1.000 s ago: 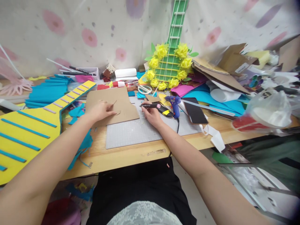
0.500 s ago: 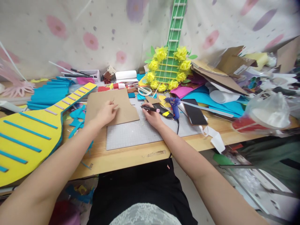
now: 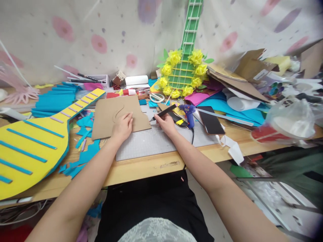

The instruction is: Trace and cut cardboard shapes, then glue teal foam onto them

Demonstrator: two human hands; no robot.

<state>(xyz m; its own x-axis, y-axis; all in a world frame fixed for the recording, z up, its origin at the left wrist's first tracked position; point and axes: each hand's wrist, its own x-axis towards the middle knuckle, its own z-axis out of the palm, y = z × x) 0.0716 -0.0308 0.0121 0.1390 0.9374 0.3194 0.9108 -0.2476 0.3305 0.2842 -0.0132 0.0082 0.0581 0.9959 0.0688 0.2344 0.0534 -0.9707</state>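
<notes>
left of the middle of the surface (image 3: pixel 136 166), in the head view, a brown cardboard sheet (image 3: pixel 104 116) lies flat, its right part over a grey cutting mat (image 3: pixel 141 144). its long side seems to run along the surface's front edge, and a thin dark curve (image 3: pixel 118 112) shows on its face. the left hand (image 3: pixel 123 126) lies palm down on the sheet's near right part, fingers close together beside the curve, with nothing seen in its grip. the right hand (image 3: pixel 165 123) has a narrow grip on a dark pen (image 3: pixel 167 110), which slants from upper right down to a tip just beside the sheet's right edge; whether the tip touches anything, i cannot tell. the sheet lies left of the right grip, its curve further left past the left hand, which is nearer to it. toward the front edge, a strip of mat shows, then plain wood. on the right the room is tighter: a black and yellow cutter (image 3: pixel 179 121) and a blue glue gun (image 3: pixel 188 114) lie near the right hand, with a phone (image 3: pixel 212 121) past them. off the sheet's near left corner lie blue scraps (image 3: pixel 87 154).
</notes>
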